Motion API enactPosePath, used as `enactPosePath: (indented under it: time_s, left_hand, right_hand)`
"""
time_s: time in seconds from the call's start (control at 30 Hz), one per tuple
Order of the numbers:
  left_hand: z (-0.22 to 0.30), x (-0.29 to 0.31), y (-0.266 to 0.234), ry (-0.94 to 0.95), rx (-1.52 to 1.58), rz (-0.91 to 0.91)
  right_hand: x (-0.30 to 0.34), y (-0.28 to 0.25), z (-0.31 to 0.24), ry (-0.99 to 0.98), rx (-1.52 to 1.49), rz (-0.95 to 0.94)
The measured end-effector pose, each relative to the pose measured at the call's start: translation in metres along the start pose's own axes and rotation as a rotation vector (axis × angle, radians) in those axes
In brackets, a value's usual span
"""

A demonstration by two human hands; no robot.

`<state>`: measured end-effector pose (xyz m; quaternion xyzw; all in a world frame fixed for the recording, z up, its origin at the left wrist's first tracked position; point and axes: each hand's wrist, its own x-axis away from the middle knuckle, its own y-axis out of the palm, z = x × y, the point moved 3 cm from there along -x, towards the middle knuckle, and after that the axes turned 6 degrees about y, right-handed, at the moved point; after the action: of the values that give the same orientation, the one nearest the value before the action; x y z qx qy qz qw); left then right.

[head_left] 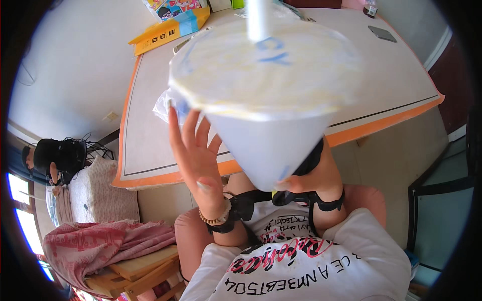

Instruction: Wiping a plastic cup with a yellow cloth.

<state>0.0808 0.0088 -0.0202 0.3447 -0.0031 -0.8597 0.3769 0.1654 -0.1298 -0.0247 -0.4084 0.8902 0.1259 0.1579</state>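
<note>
A white, tapering drink cup [268, 145] fills the middle of the head view, held up close. Its round whitish top [216, 75] looks like a sealed film with blue marks and faint yellow lines. A thick white straw [258, 20] stands up from this top and runs out past the upper edge. My right hand [309, 183] grips the cup low down near its base, thumb in front; its other fingers are mostly hidden behind the cup. My left hand [196, 155] is open at the cup's left side, fingers spread and raised, with the fingertips close to the rim.
A white table [155, 150] with an orange edge lies beyond the cup. On it are a yellow-and-blue package [173, 31], a clear plastic bag [161, 106], a grey phone [382, 33] and a small dark bottle [370, 10]. A wooden stool [125, 266] with a red cloth stands at left.
</note>
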Motion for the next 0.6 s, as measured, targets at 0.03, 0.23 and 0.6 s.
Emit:
enactPosePath:
  time_s: [0.03, 0.23, 0.6]
  left_hand:
    - [-0.005, 0.001, -0.003, -0.139, 0.031, -0.091]
    - [-0.021, 0.028, -0.012, -0.453, 0.125, -0.639]
    - [-0.013, 0.02, 0.009, -0.387, 0.133, -0.446]
  right_hand:
    - [0.001, -0.001, 0.0, 0.012, -0.016, 0.011]
    - [0.007, 0.001, -0.002, 0.039, -0.087, 0.029]
    - [0.002, -0.018, -0.008, -0.161, 0.287, 0.167]
